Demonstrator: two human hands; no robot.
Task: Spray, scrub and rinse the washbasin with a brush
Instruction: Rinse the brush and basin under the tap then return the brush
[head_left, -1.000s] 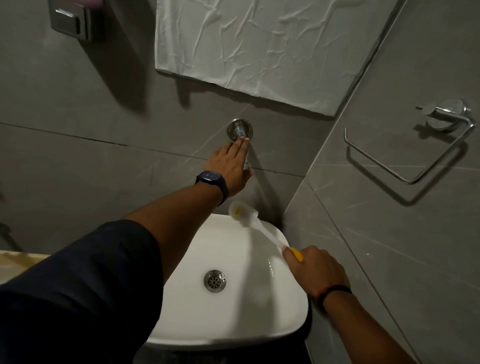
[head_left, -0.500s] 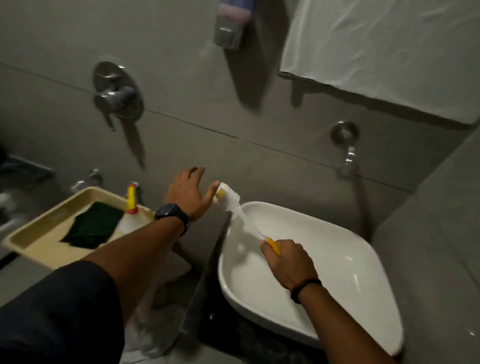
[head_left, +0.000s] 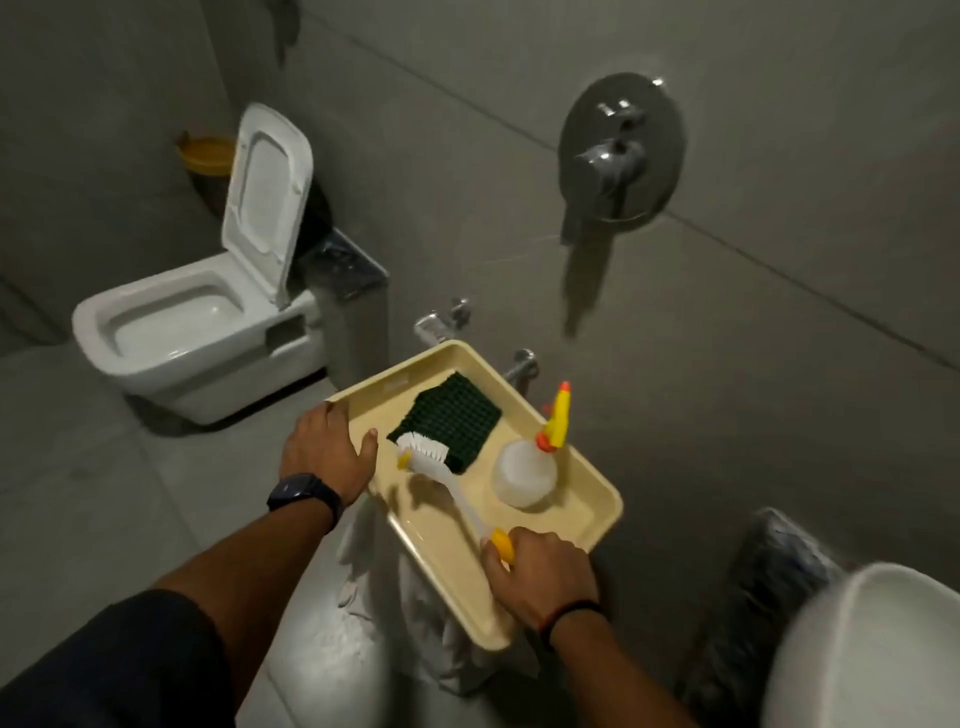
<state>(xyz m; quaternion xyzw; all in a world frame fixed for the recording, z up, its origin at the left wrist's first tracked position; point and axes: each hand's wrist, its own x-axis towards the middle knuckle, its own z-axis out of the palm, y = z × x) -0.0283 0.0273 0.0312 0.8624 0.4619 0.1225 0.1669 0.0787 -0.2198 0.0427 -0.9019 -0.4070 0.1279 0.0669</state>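
My right hand (head_left: 540, 577) grips the yellow end of a white scrub brush (head_left: 447, 483) whose bristle head lies low inside a cream tray (head_left: 592, 519), against a dark green scouring pad (head_left: 452, 421). My left hand (head_left: 327, 452) rests on the tray's left rim, thumb over the edge. A clear spray bottle (head_left: 524, 473) with a yellow and orange nozzle stands in the tray's right part. Only the white washbasin's rim (head_left: 872, 649) shows at the bottom right corner.
The tray sits on something draped in white cloth (head_left: 363, 566). A white toilet (head_left: 192, 332) with its lid up stands at the left. A chrome shower mixer (head_left: 618, 156) and small wall taps (head_left: 441, 319) are on the grey tiled wall.
The view swung left from the washbasin to the tray. My right hand carried the brush from over the basin into the tray. My left hand left the tap and came down on the tray's rim.
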